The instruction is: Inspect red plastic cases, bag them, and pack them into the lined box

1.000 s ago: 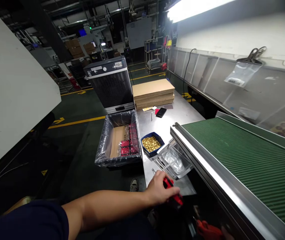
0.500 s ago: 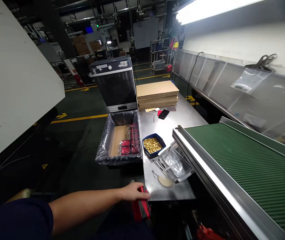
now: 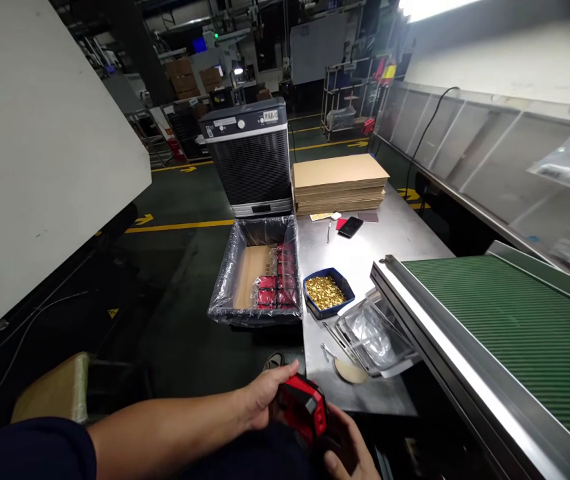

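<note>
Big white panel (image 3: 55, 153) at far left, then dark green floor (image 3: 185, 267) with yellow lines, and a black cooler (image 3: 252, 167). Next comes the metal table (image 3: 395, 243), cardboard sheets (image 3: 339, 177) stacked at its far left corner, and the green conveyor (image 3: 515, 293) running along its right edge.

And there's the change! Half a second ago the left hand (image 3: 259, 400) had the red-and-black device (image 3: 309, 403) alone; now the right hand (image 3: 352, 443) has come up on its other side. The left grasps it, just off the table's near edge; whether the right grips, I can't tell.

Containers: the plastic-lined bin (image 3: 225, 283), beside the table's left edge, has red packs (image 3: 267, 293) on its right side. Right of it, inside that edge, a blue tray (image 3: 323, 312) brims with small gold pieces (image 3: 325, 291).
</note>
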`<state>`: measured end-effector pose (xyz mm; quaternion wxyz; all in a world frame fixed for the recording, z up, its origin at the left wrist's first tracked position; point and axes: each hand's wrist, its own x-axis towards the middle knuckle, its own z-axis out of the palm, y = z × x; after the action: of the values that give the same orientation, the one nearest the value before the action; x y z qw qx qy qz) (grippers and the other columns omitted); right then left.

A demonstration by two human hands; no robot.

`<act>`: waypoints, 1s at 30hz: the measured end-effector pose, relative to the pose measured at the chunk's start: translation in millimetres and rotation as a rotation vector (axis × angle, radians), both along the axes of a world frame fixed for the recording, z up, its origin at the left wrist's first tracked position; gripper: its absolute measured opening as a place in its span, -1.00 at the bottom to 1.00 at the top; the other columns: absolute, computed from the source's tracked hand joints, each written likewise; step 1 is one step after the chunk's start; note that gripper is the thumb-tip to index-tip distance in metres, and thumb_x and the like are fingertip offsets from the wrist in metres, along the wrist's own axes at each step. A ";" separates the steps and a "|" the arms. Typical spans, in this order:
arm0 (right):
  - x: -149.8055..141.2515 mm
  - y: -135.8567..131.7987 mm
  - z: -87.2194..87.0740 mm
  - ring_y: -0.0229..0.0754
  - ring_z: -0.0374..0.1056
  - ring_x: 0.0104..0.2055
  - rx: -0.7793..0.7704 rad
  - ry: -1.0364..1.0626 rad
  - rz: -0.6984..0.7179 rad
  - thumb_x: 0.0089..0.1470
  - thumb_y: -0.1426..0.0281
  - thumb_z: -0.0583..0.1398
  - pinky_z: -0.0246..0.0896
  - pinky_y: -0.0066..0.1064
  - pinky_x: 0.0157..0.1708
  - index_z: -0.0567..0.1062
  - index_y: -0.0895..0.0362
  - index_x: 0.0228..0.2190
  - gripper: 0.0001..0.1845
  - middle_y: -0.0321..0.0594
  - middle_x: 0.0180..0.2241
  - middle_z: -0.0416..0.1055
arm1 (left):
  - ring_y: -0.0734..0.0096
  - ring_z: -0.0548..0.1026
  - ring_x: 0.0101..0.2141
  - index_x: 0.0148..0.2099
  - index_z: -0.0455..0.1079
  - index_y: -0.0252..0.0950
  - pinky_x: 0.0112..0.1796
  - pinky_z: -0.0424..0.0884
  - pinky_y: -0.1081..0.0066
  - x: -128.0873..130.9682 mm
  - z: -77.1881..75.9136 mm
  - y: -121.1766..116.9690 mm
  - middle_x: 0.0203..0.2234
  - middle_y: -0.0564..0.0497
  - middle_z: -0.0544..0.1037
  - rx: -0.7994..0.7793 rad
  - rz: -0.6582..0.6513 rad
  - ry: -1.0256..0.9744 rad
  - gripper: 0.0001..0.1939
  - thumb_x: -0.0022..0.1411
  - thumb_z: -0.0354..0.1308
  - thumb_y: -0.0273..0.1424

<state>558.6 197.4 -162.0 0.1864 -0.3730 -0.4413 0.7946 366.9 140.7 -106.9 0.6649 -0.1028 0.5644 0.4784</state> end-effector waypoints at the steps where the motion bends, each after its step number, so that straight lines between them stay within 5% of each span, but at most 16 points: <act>1: -8.9 4.0 16.2 0.06 0.34 0.13 0.007 0.037 0.011 -0.25 -0.09 0.38 0.33 -0.21 0.08 0.34 0.09 0.05 -0.10 0.03 0.09 0.38 | 0.21 0.57 -0.33 -0.18 0.54 -0.44 -0.32 0.54 0.28 -0.1 6.4 1.4 -0.29 -0.17 0.62 0.029 0.052 -0.013 -0.32 0.16 0.12 0.17; 5: -35.7 13.1 57.7 -0.02 0.41 0.05 0.053 -0.056 -0.062 -0.17 0.03 0.39 0.35 -0.32 0.08 0.42 0.08 -0.03 -0.30 -0.07 -0.02 0.48 | 0.24 0.58 -0.31 -0.18 0.55 -0.48 -0.23 0.51 0.29 -8.5 29.3 7.3 -0.31 -0.18 0.63 0.148 0.185 -0.101 -0.42 0.36 -0.01 -0.02; 8: -46.1 18.5 61.6 -0.06 0.40 0.08 0.114 -0.071 -0.094 -0.11 0.06 0.37 0.32 -0.39 0.11 0.44 0.06 -0.01 -0.35 -0.10 0.02 0.46 | 0.26 0.58 -0.26 -0.14 0.55 -0.49 -0.16 0.47 0.34 -24.0 36.4 8.3 -0.28 -0.17 0.64 0.213 0.153 -0.175 -0.43 0.38 -0.02 -0.04; 13: -59.6 31.9 62.3 -0.01 0.33 0.17 0.262 -0.101 0.032 -0.06 0.18 0.37 0.28 -0.33 0.18 0.40 0.04 0.10 -0.32 -0.07 0.14 0.36 | 0.24 0.56 -0.15 -0.03 0.53 -0.46 -0.03 0.41 0.32 -64.5 35.5 4.4 -0.19 -0.14 0.64 0.347 0.062 -0.322 -0.47 0.22 0.24 -0.07; 19: -100.8 29.7 96.2 -0.05 0.30 0.20 0.303 -0.156 -0.077 -0.07 0.23 0.39 0.31 -0.38 0.14 0.29 0.00 0.16 -0.23 -0.06 0.16 0.34 | 0.20 0.54 -0.09 0.13 0.42 -0.48 -0.02 0.39 0.28 -119.5 37.3 9.0 -0.05 -0.24 0.56 0.531 -0.109 -0.403 -0.39 0.19 0.30 -0.13; 26: -148.5 16.5 121.5 -0.12 0.32 0.18 0.427 -0.130 -0.149 -0.02 0.28 0.36 0.35 -0.39 0.10 0.14 -0.10 0.24 -0.15 -0.10 0.12 0.37 | -0.20 0.33 0.18 0.21 0.32 -0.44 0.16 0.23 0.02 -172.9 36.6 22.0 0.19 -0.40 0.34 0.677 -0.239 -0.424 -0.23 0.07 0.39 -0.12; 30: -165.2 14.3 124.9 -0.15 0.32 0.16 0.596 -0.271 -0.131 -0.03 0.24 0.37 0.23 -0.37 0.21 0.20 -0.11 0.23 -0.18 -0.20 0.04 0.43 | -0.04 0.51 -0.02 0.13 0.40 -0.44 0.01 0.38 0.14 -188.2 37.7 26.8 0.01 -0.37 0.51 0.589 -0.250 -0.314 -0.26 0.11 0.30 0.04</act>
<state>393.4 211.7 -37.1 0.2774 -0.4318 -0.6502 0.5602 178.7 167.5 -69.2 0.7980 0.0908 0.3015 0.5138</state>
